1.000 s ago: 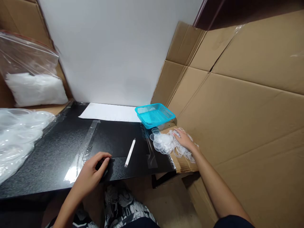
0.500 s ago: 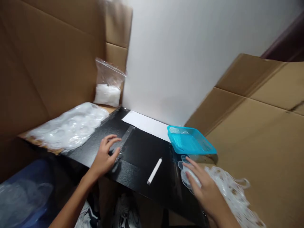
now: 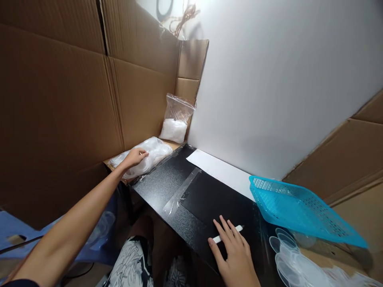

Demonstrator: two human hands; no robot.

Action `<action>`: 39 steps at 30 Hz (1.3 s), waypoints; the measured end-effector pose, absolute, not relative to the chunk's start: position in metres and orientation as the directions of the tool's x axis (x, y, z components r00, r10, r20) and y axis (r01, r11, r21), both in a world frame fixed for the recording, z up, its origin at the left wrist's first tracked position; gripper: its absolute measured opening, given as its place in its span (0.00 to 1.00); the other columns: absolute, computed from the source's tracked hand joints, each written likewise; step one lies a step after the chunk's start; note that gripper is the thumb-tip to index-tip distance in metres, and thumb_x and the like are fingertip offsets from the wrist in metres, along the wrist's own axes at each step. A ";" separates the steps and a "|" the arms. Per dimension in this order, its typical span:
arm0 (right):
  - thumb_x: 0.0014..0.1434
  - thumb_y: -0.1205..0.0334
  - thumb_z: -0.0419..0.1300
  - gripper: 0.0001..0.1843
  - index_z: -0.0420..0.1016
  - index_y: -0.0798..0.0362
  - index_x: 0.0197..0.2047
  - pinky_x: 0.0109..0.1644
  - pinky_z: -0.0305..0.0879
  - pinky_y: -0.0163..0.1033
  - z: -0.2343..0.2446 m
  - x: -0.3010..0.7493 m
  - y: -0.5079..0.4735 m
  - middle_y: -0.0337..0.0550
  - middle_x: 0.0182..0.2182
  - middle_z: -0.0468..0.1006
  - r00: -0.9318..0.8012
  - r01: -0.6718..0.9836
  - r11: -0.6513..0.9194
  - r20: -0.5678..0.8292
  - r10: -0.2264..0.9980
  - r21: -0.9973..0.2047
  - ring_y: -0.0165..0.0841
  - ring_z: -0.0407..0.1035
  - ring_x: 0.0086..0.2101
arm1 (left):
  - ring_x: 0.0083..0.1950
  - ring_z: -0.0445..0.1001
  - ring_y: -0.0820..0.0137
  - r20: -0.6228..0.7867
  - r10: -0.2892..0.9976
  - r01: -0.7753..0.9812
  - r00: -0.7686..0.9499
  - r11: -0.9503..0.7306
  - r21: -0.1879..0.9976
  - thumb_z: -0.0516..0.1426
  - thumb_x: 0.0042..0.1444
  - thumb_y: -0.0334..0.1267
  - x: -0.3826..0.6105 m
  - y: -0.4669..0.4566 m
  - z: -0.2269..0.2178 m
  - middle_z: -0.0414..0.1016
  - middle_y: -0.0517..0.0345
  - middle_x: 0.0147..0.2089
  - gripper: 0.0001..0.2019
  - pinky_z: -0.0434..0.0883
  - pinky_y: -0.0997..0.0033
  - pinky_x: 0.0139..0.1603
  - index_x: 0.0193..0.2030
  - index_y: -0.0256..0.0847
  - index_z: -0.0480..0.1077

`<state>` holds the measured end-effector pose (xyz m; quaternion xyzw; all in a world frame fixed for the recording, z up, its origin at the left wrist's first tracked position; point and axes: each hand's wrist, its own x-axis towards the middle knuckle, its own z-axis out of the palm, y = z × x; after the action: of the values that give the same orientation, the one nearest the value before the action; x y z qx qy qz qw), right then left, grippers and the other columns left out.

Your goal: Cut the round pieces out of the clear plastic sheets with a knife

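Observation:
My left hand [image 3: 134, 158] reaches over a pile of clear plastic pieces [image 3: 158, 153] on the left side of the table. Its thumb and fingertips are drawn together at the pile; what is between them is too small to make out. Over on the black table [image 3: 194, 199], my right hand [image 3: 235, 255] lies with fingers spread across a slim white pen-like stick [image 3: 239, 228]. That stick has a dark tip, and the fingers cover its middle. Right of this hand lie clear round plastic discs [image 3: 295, 263], overlapping and apart from it.
A blue perforated basket [image 3: 299, 207] stands at the right. White paper [image 3: 221, 171] lies along the wall. In the far left corner stands a zip bag with white contents [image 3: 175, 129]. Clear tape [image 3: 182, 191] runs across the table; cardboard walls [image 3: 143, 91] enclose the left.
My left hand has gone from above the middle of the table to the plastic pile. My right hand has left the clear discs for the white stick. The view has turned left.

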<state>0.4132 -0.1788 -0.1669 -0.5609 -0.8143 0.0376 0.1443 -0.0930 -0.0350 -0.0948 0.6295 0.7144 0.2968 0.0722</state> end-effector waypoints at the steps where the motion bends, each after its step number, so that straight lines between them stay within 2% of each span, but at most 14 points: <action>1: 0.70 0.39 0.51 0.31 0.68 0.39 0.70 0.68 0.62 0.63 -0.169 0.414 -0.178 0.40 0.71 0.63 -0.331 0.900 0.373 0.205 0.921 -0.224 0.51 0.59 0.69 | 0.39 0.75 0.59 0.254 0.947 0.841 -0.199 0.032 0.540 0.53 0.55 0.55 -0.096 -0.031 -0.089 0.81 0.50 0.36 0.23 0.68 0.65 0.39 0.34 0.39 0.80; 4: 0.69 0.39 0.52 0.30 0.69 0.39 0.69 0.67 0.64 0.63 -0.175 0.417 -0.175 0.41 0.70 0.65 -0.335 0.892 0.390 0.246 0.910 -0.227 0.51 0.61 0.68 | 0.28 0.68 0.66 0.196 0.964 0.797 -0.178 0.024 0.604 0.58 0.48 0.57 -0.104 -0.027 -0.073 0.73 0.57 0.24 0.21 0.61 0.69 0.30 0.27 0.40 0.78; 6: 0.69 0.40 0.52 0.29 0.71 0.38 0.68 0.66 0.64 0.63 -0.179 0.418 -0.172 0.41 0.69 0.67 -0.338 0.885 0.404 0.277 0.899 -0.231 0.51 0.62 0.67 | 0.26 0.64 0.69 0.180 0.969 0.766 -0.171 0.016 0.643 0.61 0.44 0.57 -0.105 -0.027 -0.068 0.69 0.60 0.21 0.20 0.59 0.71 0.28 0.24 0.40 0.76; 9: 0.69 0.40 0.53 0.28 0.72 0.39 0.67 0.66 0.64 0.63 -0.184 0.420 -0.170 0.42 0.68 0.68 -0.341 0.876 0.419 0.309 0.888 -0.237 0.51 0.63 0.67 | 0.27 0.64 0.70 0.220 0.948 0.713 -0.229 0.009 0.702 0.61 0.45 0.59 -0.102 -0.030 -0.068 0.68 0.61 0.23 0.21 0.61 0.73 0.28 0.25 0.40 0.74; 14: 0.69 0.40 0.52 0.29 0.73 0.39 0.67 0.65 0.65 0.63 -0.183 0.419 -0.169 0.42 0.69 0.67 -0.343 0.875 0.420 0.304 0.889 -0.240 0.51 0.63 0.67 | 0.32 0.66 0.69 0.327 0.824 0.629 -0.463 0.046 0.776 0.51 0.55 0.64 -0.101 -0.024 -0.071 0.69 0.58 0.30 0.24 0.65 0.72 0.31 0.32 0.42 0.67; 16: 0.69 0.40 0.52 0.29 0.73 0.39 0.67 0.65 0.65 0.63 -0.182 0.419 -0.169 0.41 0.69 0.67 -0.341 0.877 0.417 0.304 0.890 -0.239 0.51 0.63 0.67 | 0.31 0.66 0.68 0.332 0.792 0.621 -0.512 0.074 0.781 0.50 0.56 0.65 -0.102 -0.020 -0.068 0.68 0.58 0.30 0.25 0.65 0.71 0.31 0.32 0.42 0.65; 19: 0.69 0.40 0.52 0.29 0.73 0.39 0.67 0.64 0.66 0.64 -0.183 0.420 -0.169 0.41 0.68 0.68 -0.343 0.876 0.420 0.308 0.888 -0.236 0.51 0.64 0.67 | 0.31 0.67 0.66 0.314 0.809 0.651 -0.497 0.108 0.751 0.51 0.57 0.65 -0.105 -0.014 -0.056 0.68 0.57 0.27 0.25 0.64 0.70 0.31 0.28 0.43 0.65; 21: 0.69 0.40 0.52 0.29 0.73 0.39 0.67 0.64 0.67 0.64 -0.184 0.420 -0.168 0.42 0.68 0.68 -0.343 0.876 0.422 0.315 0.885 -0.233 0.51 0.64 0.66 | 0.32 0.69 0.64 0.295 0.839 0.691 -0.457 0.125 0.712 0.59 0.51 0.62 -0.104 -0.009 -0.044 0.70 0.57 0.26 0.22 0.64 0.69 0.33 0.26 0.44 0.66; 23: 0.68 0.40 0.53 0.28 0.74 0.39 0.66 0.64 0.67 0.63 -0.184 0.420 -0.168 0.42 0.68 0.69 -0.339 0.877 0.421 0.323 0.884 -0.230 0.51 0.65 0.66 | 0.34 0.72 0.61 0.287 0.863 0.734 -0.415 0.132 0.666 0.67 0.42 0.53 -0.104 -0.004 -0.031 0.71 0.57 0.26 0.18 0.65 0.69 0.35 0.24 0.44 0.67; 25: 0.68 0.40 0.53 0.28 0.74 0.39 0.66 0.64 0.67 0.62 -0.185 0.420 -0.169 0.42 0.68 0.69 -0.338 0.879 0.419 0.324 0.884 -0.227 0.51 0.65 0.66 | 0.37 0.74 0.58 0.299 0.873 0.770 -0.385 0.125 0.626 0.68 0.38 0.43 -0.104 0.002 -0.016 0.73 0.57 0.27 0.13 0.66 0.68 0.39 0.22 0.44 0.68; 27: 0.68 0.41 0.53 0.28 0.74 0.39 0.66 0.64 0.67 0.62 -0.185 0.420 -0.169 0.42 0.68 0.69 -0.339 0.881 0.418 0.323 0.884 -0.221 0.51 0.65 0.66 | 0.39 0.75 0.58 0.336 0.864 0.791 -0.374 0.108 0.602 0.66 0.41 0.39 -0.106 0.007 0.001 0.75 0.56 0.29 0.09 0.66 0.68 0.41 0.23 0.44 0.69; 31: 0.69 0.41 0.53 0.28 0.74 0.40 0.66 0.63 0.68 0.60 -0.187 0.421 -0.167 0.43 0.68 0.69 -0.344 0.883 0.422 0.330 0.879 -0.205 0.50 0.65 0.66 | 0.40 0.74 0.61 0.467 0.771 0.800 -0.432 0.088 0.594 0.61 0.52 0.38 -0.114 0.012 0.040 0.78 0.55 0.34 0.03 0.65 0.68 0.43 0.32 0.42 0.74; 36: 0.68 0.40 0.54 0.28 0.75 0.38 0.65 0.62 0.70 0.59 -0.191 0.423 -0.164 0.42 0.67 0.70 -0.354 0.879 0.435 0.342 0.870 -0.196 0.50 0.67 0.65 | 0.40 0.70 0.68 0.640 0.557 0.783 -0.530 0.032 0.621 0.52 0.68 0.38 -0.127 0.024 0.093 0.79 0.58 0.35 0.11 0.63 0.70 0.45 0.42 0.35 0.74; 39: 0.68 0.39 0.54 0.28 0.75 0.38 0.65 0.61 0.71 0.59 -0.193 0.424 -0.163 0.42 0.67 0.70 -0.345 0.883 0.423 0.332 0.878 -0.202 0.51 0.67 0.65 | 0.38 0.66 0.74 0.725 0.491 0.805 -0.483 -0.076 0.588 0.45 0.75 0.42 -0.133 0.036 0.128 0.76 0.63 0.31 0.19 0.62 0.73 0.45 0.44 0.31 0.71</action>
<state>0.4239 -0.1630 -0.1926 -0.5370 -0.8200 -0.0064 0.1980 -0.1326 0.0361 0.1278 0.4877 0.6644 0.5478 -0.1437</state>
